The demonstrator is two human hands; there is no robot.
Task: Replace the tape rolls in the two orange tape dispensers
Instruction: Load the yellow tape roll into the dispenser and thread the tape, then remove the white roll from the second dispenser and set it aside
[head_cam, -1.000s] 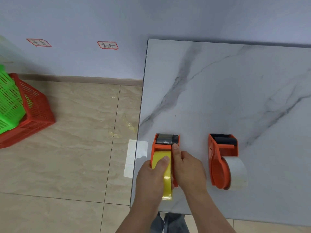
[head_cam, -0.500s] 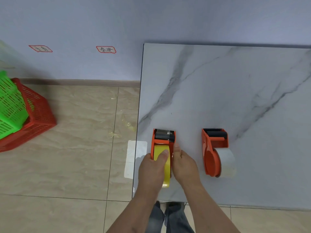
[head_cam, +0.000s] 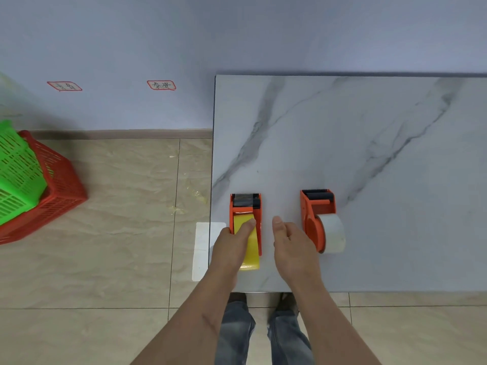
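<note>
Head view shows us the table (head_cam: 342,133), and we place everything relative to its near left corner. Just beyond that corner stands the left dispenser (head_cam: 246,206) with a yellow roll (head_cam: 250,248) inside it. Our left hand (head_cam: 232,246) lies over the left side of this dispenser, with the thumb resting on top of the yellow roll; the fingers go down the far side, so we cannot tell if they really clasp it. We judge that this hand keeps the dispenser steady, or pushes the roll down into its seat.

Our right hand (head_cam: 292,246) is to the right of that dispenser, apart from it, with the fingers straight and relaxed and nothing in them. It hovers between the two dispensers. We think it is free to go to the next one.

Further right from the corner stands the right dispenser (head_cam: 315,219), and a white roll (head_cam: 333,233) sits on its hub. Both dispensers point their cutting ends away from us, toward the wall, probably so that the rolls face our hands.

We cannot read any brand on the dispensers or rolls. On the wall (head_cam: 131,48), to the left of the table, there are two small labels (head_cam: 161,85) with red borders and handwritten characters, too small to read.

On the floor, far left of the corner, a green basket (head_cam: 18,169) sits in a red basket (head_cam: 58,196).
</note>
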